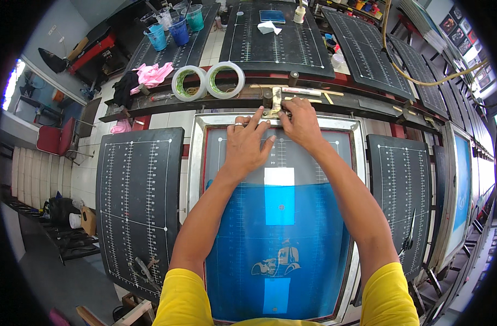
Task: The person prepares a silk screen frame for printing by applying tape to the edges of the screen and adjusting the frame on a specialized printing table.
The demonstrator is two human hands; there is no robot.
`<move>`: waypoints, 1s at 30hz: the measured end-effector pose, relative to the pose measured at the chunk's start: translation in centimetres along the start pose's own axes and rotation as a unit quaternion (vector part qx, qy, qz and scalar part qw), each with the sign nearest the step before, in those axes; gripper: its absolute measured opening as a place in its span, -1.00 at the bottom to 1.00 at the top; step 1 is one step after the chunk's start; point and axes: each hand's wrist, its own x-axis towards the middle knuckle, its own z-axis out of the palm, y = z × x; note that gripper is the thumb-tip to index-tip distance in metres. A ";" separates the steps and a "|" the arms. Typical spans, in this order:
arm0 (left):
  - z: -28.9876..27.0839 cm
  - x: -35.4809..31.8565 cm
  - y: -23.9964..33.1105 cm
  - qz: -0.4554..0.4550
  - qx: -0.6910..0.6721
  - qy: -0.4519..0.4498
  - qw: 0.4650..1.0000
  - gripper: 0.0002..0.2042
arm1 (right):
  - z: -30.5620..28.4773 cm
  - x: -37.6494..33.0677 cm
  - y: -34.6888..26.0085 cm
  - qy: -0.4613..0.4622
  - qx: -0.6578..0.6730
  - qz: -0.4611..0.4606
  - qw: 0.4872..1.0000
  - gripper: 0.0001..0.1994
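Screen-printing frame (358, 163): directly before the person, between dark ruled platens (139, 206); its partly blue mesh (324, 228) bears a vintage-car motif (289, 256).
Metal clamp (276, 98): at the frame's far edge, between the hands.
Left hand (245, 142): fingers apart, at that edge, just beside the clamp.
Right hand (301, 122): fingers bent at the clamp's right side; cannot tell whether they grip.
Tape rolls (240, 81): two, left of the clamp.
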 end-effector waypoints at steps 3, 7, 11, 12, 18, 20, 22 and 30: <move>-0.2 0.1 0.3 -0.001 -0.001 0.002 1.000 -0.67 | 0.0 -0.7 0.8 0.006 0.056 0.001 0.998 -0.72; -0.4 0.3 0.3 -0.011 0.009 -0.017 1.000 -0.67 | -0.6 -0.9 1.4 0.006 0.099 -0.018 0.995 -0.72; -0.4 0.2 0.2 -0.010 0.016 -0.014 1.000 -0.67 | -1.6 -1.2 2.1 -0.011 0.142 0.019 0.990 -0.75; -0.5 0.2 0.3 -0.011 0.019 -0.017 1.000 -0.67 | -1.7 -1.2 2.1 -0.023 0.142 0.021 0.989 -0.76; 0.0 0.3 0.3 -0.004 0.029 -0.009 1.000 -0.68 | -1.3 -0.7 1.3 -0.006 0.176 0.076 0.981 -0.88; 0.0 0.3 0.3 -0.002 0.023 -0.004 1.000 -0.68 | -0.9 -0.5 1.4 -0.008 0.155 0.098 0.983 -0.87; 0.0 0.3 0.4 -0.002 0.021 -0.003 1.000 -0.68 | -0.7 -0.5 1.4 0.005 0.133 0.092 0.987 -0.86; -0.3 0.3 0.5 -0.006 0.011 -0.004 1.000 -0.67 | -0.8 -1.1 1.2 0.035 0.118 0.077 0.989 -0.86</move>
